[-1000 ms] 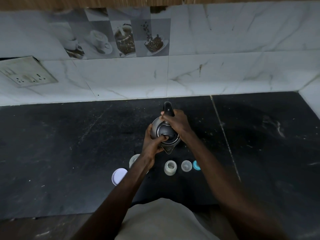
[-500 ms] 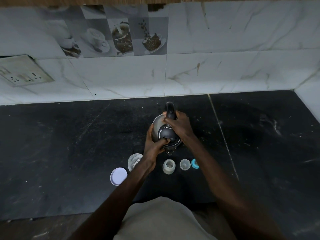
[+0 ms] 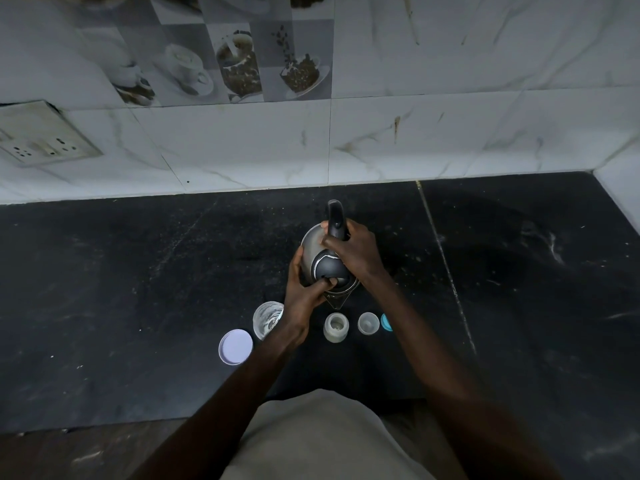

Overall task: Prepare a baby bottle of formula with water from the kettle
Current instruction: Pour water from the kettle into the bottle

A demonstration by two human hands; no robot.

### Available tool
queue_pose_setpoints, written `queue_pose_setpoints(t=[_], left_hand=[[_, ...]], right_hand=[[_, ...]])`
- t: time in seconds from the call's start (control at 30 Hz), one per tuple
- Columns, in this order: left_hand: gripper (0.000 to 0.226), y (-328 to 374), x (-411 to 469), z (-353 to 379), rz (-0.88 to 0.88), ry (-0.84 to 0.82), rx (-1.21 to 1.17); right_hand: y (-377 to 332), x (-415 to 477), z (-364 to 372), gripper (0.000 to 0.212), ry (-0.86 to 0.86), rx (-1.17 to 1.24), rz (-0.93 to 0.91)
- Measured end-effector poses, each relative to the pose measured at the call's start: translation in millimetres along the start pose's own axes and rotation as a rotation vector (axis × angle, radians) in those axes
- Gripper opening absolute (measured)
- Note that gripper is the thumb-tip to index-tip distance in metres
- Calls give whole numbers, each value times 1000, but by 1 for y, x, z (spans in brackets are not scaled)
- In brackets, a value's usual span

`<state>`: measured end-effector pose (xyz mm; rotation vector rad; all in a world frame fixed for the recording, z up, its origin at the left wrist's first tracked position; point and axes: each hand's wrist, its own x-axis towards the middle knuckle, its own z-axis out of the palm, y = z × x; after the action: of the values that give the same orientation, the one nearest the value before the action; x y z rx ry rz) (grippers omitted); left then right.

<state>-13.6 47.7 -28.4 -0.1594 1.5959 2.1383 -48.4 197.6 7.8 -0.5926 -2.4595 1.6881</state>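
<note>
A steel kettle with a black lid and handle is tilted toward me over the black counter. My right hand grips its black handle. My left hand cups the kettle's left side, thumb pressed on the lid. The spout points down just above the open baby bottle, which stands upright. A clear bottle cap and a teal ring stand right of the bottle.
An open clear jar stands left of the bottle, partly behind my left wrist, with its pale lid lying beside it. A marble wall backs the black counter. A socket plate is on the wall at far left.
The kettle has tipped a little further toward the bottle, with both hands staying on it. The camera has shifted slightly.
</note>
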Motion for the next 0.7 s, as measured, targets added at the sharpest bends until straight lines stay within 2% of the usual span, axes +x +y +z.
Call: queue_pose_setpoints(t=[0.17,0.4,0.7], left_hand=[[89,-1,-2,-2,12,-9,6],[99,-7,-6,-2,28,-24,32],[94,-7,-8,-4,39,-27,40]], right_hand=[[1,-3,1,32,6,-7,-11],[6,-12,-3,34,20,-29,-34],[4,-15,-2,34,36,-58,-38]])
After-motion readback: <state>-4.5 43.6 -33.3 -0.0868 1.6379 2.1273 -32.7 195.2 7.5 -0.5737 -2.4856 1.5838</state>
